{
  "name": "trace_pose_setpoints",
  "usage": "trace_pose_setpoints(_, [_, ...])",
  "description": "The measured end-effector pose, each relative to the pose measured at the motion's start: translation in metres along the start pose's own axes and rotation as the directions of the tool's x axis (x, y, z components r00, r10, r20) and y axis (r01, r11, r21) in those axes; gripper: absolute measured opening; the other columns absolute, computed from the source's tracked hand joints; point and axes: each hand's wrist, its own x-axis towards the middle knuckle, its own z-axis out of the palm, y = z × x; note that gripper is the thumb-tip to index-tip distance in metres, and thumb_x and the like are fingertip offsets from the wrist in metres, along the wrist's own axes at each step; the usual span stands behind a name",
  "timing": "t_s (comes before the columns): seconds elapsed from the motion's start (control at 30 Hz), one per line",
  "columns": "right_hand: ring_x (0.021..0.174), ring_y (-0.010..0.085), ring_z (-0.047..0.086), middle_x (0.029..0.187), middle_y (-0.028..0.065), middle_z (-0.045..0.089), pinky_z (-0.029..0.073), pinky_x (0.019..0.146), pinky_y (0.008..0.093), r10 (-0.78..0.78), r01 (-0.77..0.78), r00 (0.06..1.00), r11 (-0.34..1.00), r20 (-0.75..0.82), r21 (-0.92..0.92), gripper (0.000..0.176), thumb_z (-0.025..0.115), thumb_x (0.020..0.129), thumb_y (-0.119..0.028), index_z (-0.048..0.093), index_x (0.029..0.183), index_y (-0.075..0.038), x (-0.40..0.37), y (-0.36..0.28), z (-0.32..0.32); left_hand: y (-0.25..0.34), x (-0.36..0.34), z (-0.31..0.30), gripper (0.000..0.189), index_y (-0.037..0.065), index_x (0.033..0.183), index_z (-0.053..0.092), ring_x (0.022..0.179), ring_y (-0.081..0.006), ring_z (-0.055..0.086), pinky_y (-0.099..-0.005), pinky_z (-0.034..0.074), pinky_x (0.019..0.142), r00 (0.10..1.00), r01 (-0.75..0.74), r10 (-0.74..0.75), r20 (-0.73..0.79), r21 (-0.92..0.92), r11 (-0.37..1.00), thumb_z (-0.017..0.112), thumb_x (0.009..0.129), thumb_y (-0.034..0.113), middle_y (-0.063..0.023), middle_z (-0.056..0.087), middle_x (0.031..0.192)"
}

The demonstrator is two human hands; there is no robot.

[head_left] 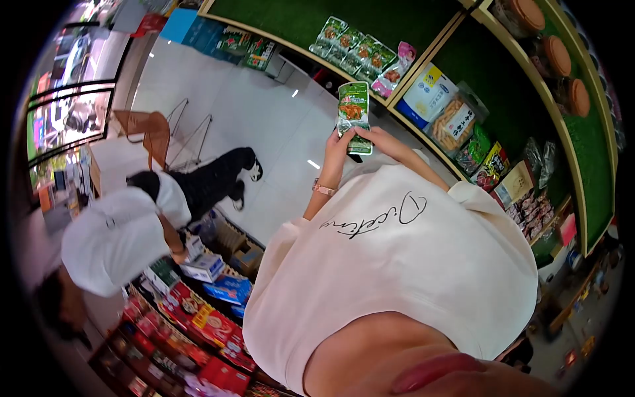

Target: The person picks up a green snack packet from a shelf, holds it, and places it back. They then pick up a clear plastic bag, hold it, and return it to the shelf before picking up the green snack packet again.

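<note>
Both of my hands hold a green snack pouch [353, 109] with a picture of orange-brown food on its front. My left hand [338, 147], with a pink band at the wrist, is closed on the lower left edge of the pouch. The lower right edge is pinched by my right hand [382, 140]. Just beyond, on a green-lined shelf [278, 20], several similar green pouches [354, 45] lie in a row beside a pink pouch [395, 69].
Right of my hands, the shelf bears a blue-and-white bag [426, 96], a bag of stick snacks [454, 124] and lidded jars [555, 56]. At left, another person in a white top [114, 241] bends near boxes [204, 266] and red packages [208, 324]. A brown chair [147, 132] stands behind.
</note>
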Motion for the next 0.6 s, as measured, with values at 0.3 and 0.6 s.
trace_pose_setpoints(0.3, [0.077, 0.0065, 0.051, 0.088, 0.0, 0.058, 0.04, 0.069, 0.0214, -0.036, 0.05, 0.993, 0.991, -0.113, 0.124, 0.045, 0.044, 0.085, -0.043, 0.057, 0.098, -0.002, 0.107, -0.07, -0.002, 0.106, 0.133, -0.048, 0.023, 0.0, 0.099, 0.053, 0.079, -0.0085, 0.056, -0.0215, 0.044, 0.07, 0.965, 0.059, -0.119, 0.233, 0.25, 0.966, 0.053, 0.082, 0.016, -0.005, 0.059, 0.09])
trace_pose_setpoints(0.6, [0.067, 0.0039, 0.046, 0.078, -0.0036, 0.056, 0.035, 0.058, 0.0185, 0.077, -0.025, 0.926, 0.989, -0.37, 0.143, 0.041, 0.047, 0.083, -0.044, 0.059, 0.092, -0.006, 0.121, -0.044, -0.063, 0.118, 0.251, -0.021, 0.016, 0.01, 0.091, 0.059, 0.07, -0.0013, 0.045, -0.017, 0.035, 0.062, 0.693, 0.163, -0.604, 0.394, 0.73, 0.663, 0.055, 0.081, 0.022, 0.0066, 0.056, 0.082])
